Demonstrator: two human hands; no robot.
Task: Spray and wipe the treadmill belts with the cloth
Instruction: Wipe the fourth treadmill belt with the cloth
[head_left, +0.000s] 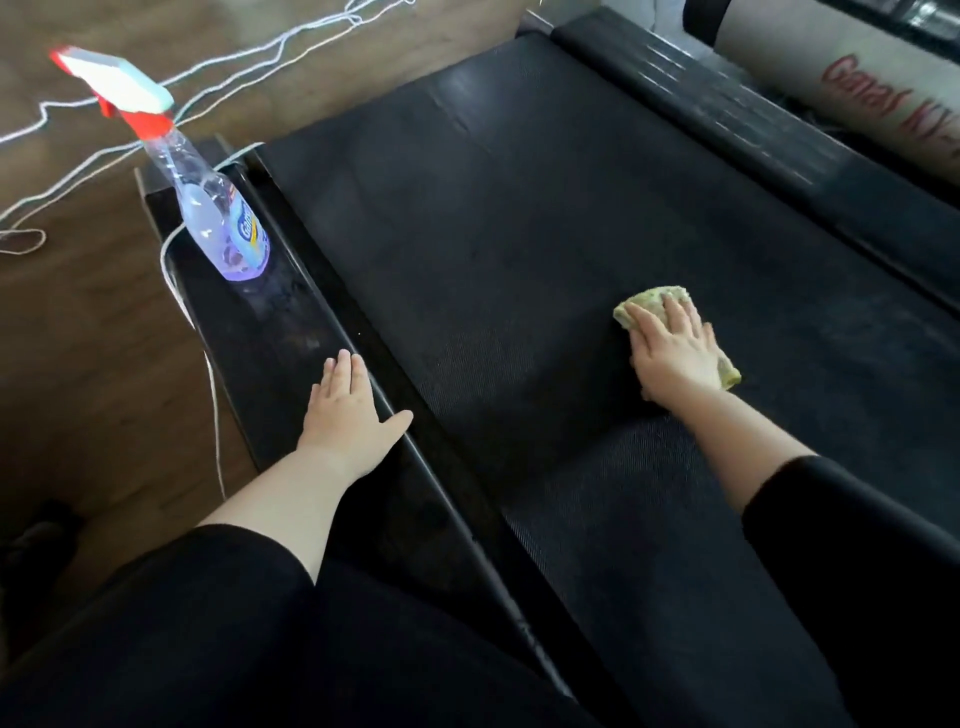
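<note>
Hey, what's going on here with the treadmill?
A person is cleaning a treadmill. The right hand presses a yellow-green cloth flat against the black belt to wipe it. The left hand rests open on the side rail, seemingly for support. A spray bottle of purple liquid stands upright farther along that rail, untouched. White cords lie on the wooden floor beside it.

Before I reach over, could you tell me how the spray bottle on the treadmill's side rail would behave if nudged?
The spray bottle is tall and narrow with a big trigger head, so it would probably tip. It looks like clear plastic, seemingly part full, so likely light. The glossy side rail may let it slide.
</note>
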